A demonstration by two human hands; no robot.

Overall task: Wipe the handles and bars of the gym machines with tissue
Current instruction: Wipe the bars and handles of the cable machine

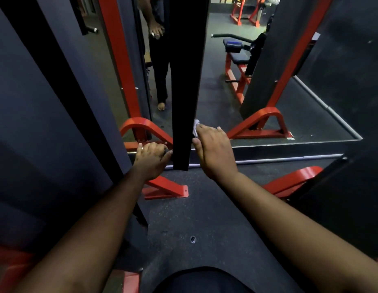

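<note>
I am facing a black upright bar (187, 85). My right hand (213, 153) is pressing a white tissue (196, 126) against its right edge, and my left hand (151, 158) is gripping a dark handle (168, 152) beside it.

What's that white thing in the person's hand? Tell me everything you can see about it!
It is a tissue, white, thin and crumpled like soft paper. Only a small bunch shows, poking out past the fingers of the right hand, which covers the rest. The hand presses it against the right edge of the black upright bar, low down near the bar's bottom end. It touches just the hand and the bar. The left hand is not on it; that hand holds a dark grip on the bar's other side.
</note>
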